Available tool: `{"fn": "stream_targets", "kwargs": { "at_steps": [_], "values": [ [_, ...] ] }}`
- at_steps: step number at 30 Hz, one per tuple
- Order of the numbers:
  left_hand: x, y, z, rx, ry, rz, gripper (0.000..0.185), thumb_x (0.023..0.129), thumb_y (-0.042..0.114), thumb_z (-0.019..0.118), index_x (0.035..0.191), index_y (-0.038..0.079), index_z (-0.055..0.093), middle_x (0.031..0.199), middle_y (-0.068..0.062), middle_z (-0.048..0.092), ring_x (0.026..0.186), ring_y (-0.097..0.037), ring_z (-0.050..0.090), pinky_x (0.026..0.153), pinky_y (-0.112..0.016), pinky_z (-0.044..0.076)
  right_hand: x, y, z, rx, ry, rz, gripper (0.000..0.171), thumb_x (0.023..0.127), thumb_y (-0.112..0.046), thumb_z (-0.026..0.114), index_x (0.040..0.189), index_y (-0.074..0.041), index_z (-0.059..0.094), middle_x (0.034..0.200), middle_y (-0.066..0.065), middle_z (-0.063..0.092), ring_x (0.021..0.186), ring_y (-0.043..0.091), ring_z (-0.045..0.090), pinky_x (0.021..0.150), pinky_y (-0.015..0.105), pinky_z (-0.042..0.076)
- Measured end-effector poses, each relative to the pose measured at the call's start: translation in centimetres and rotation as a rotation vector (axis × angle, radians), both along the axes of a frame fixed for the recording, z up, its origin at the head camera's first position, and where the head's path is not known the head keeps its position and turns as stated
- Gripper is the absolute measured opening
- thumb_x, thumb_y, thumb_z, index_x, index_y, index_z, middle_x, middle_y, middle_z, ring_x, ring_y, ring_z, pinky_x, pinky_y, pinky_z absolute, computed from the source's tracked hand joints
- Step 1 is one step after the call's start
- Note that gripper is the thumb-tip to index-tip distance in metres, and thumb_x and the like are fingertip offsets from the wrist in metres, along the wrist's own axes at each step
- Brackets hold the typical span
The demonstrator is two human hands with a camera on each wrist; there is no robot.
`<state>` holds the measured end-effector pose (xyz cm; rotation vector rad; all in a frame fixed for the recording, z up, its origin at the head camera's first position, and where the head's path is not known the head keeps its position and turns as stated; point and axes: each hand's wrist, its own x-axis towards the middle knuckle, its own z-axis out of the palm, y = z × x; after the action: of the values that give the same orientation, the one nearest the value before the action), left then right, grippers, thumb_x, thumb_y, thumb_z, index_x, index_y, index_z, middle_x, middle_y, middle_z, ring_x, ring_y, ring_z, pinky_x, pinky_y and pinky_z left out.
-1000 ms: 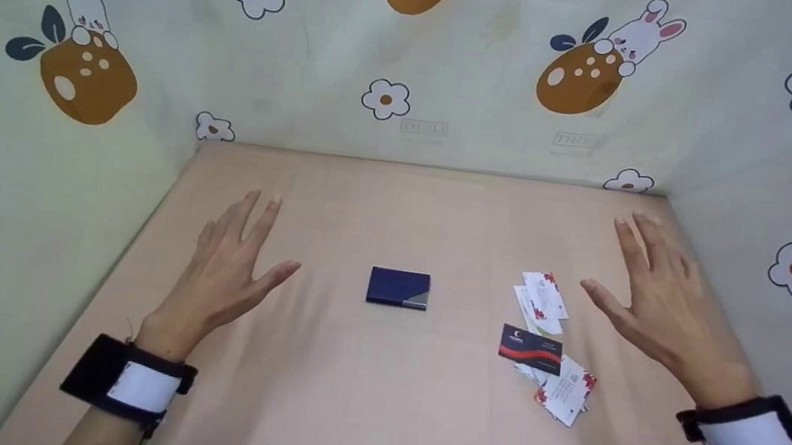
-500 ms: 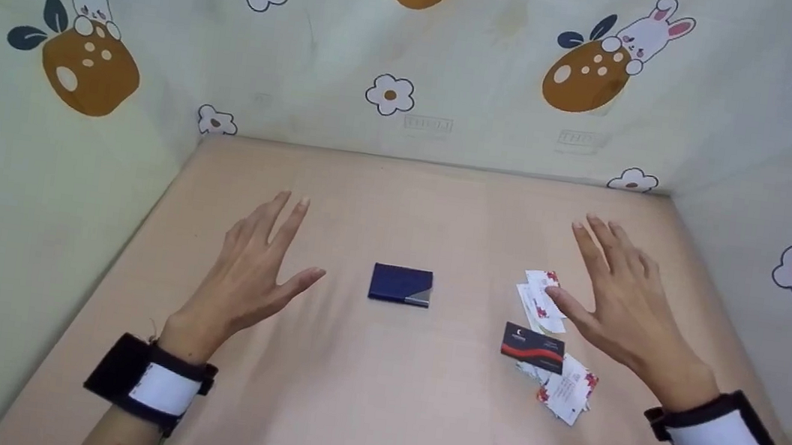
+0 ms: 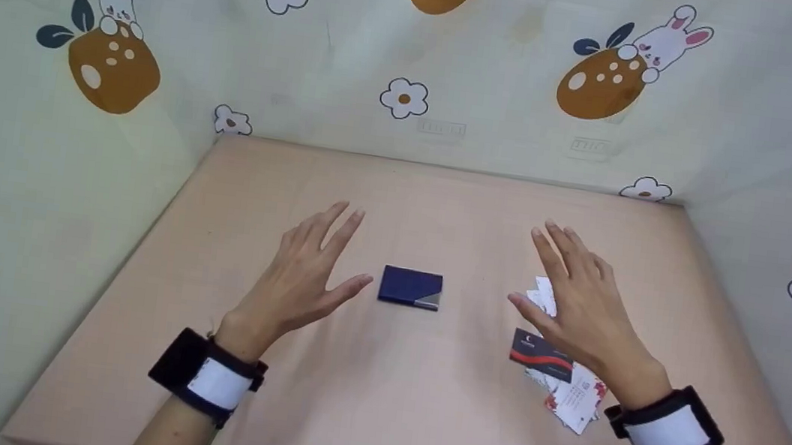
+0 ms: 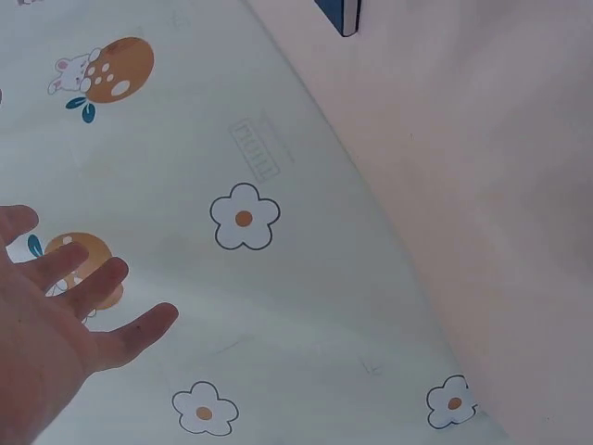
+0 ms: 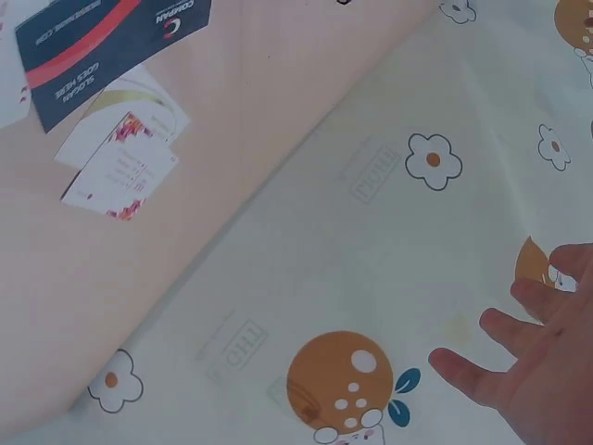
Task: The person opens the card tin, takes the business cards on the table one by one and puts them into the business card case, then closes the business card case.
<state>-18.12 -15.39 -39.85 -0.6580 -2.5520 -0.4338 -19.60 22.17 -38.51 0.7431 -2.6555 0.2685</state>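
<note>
The head view looks forward and down from above the near edge of the table (image 3: 359, 399), taking in the whole top, both hands and the printed cloth walls (image 3: 494, 98). The left wrist view sits close behind the left hand (image 4: 37, 352), facing the cloth wall and a corner of the blue case (image 4: 338, 14), also seen from the head. The right wrist view, close behind the right hand (image 5: 547, 371), shares the cards (image 5: 111, 56) with the head view.
</note>
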Motion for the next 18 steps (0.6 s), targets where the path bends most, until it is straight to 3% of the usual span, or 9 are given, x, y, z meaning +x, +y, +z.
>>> {"fn": "stream_targets", "kwargs": {
  "at_steps": [13, 18],
  "values": [
    [-1.0, 2.6, -0.9, -0.026, 0.027, -0.052, 0.071, 0.095, 0.043, 0.063, 0.154, 0.011, 0.038, 0.154, -0.017, 0.042, 0.134, -0.036, 0.047, 0.108, -0.055, 0.042, -0.8, -3.2, -1.7, 0.003, -0.008, 0.048, 0.086, 0.092, -0.049, 0.064, 0.158, -0.008, 0.028, 0.163, 0.018, 0.032, 0.148, 0.039, 0.034, 0.112, 0.061, 0.037],
    [-1.4, 3.2, -1.9, -0.041, -0.040, -0.055, 0.065, 0.097, 0.040, 0.062, 0.151, 0.011, 0.042, 0.150, -0.017, 0.046, 0.133, -0.036, 0.047, 0.109, -0.056, 0.042, -1.1, -4.6, -2.8, -0.002, -0.057, 0.049, 0.085, 0.093, -0.052, 0.061, 0.159, -0.010, 0.027, 0.164, 0.015, 0.031, 0.148, 0.036, 0.034, 0.113, 0.060, 0.037]
  ]
}}
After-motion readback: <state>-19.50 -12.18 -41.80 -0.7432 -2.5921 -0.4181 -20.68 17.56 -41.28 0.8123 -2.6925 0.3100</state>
